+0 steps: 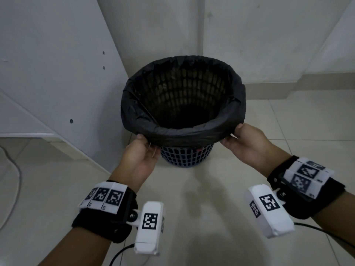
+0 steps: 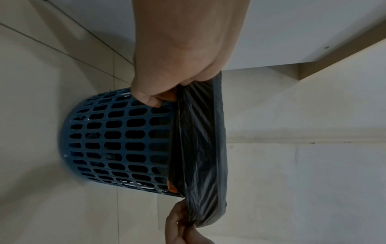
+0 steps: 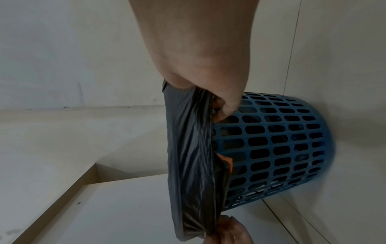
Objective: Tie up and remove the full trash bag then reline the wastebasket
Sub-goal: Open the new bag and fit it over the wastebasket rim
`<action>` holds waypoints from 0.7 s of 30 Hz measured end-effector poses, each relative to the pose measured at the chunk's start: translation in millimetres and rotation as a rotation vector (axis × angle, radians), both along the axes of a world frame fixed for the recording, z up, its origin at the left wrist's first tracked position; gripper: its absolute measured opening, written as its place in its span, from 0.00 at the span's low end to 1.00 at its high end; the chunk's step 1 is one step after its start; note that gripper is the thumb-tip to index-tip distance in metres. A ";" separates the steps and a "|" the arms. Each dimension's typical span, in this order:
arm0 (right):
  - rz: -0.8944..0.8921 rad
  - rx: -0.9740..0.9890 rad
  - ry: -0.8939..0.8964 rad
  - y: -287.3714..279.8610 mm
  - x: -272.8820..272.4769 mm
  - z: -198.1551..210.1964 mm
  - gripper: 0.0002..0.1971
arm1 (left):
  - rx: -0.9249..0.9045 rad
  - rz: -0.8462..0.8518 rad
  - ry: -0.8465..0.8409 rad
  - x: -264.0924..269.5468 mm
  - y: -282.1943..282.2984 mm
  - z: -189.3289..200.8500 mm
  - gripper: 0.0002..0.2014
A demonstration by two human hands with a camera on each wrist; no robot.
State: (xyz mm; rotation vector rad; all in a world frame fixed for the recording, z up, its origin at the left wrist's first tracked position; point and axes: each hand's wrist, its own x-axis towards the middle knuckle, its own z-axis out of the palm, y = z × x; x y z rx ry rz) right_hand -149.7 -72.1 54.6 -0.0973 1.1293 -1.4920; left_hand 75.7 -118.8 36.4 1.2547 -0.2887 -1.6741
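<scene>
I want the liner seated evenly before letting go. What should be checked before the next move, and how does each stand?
1. Left hand pinches the black bag hem at the near left rim: ok.
2. Right hand pinches the hem at the near right rim: ok.
3. Bag folded over the wastebasket rim all round, far side included: ok.
4. Bag mouth open, basket lattice showing through the film: ok.
5. Bag bottom pushed down to the basket floor: cannot tell, too dark.
6. Wastebasket upright on the tiled floor: ok.
</scene>
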 end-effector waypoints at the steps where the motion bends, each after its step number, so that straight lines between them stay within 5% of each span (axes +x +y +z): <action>1: 0.002 -0.022 -0.021 -1.6 0.1 -1.4 0.21 | -0.005 -0.014 0.003 0.2 -1.0 0.3 0.20; 12: 0.015 -0.099 -0.032 -18.1 -4.5 -10.6 0.20 | -0.047 0.103 0.226 -1.9 -14.7 -4.2 0.22; 21: -0.092 -0.038 0.094 9.2 9.9 -4.7 0.20 | -0.127 0.175 0.225 -6.6 -15.4 -7.8 0.20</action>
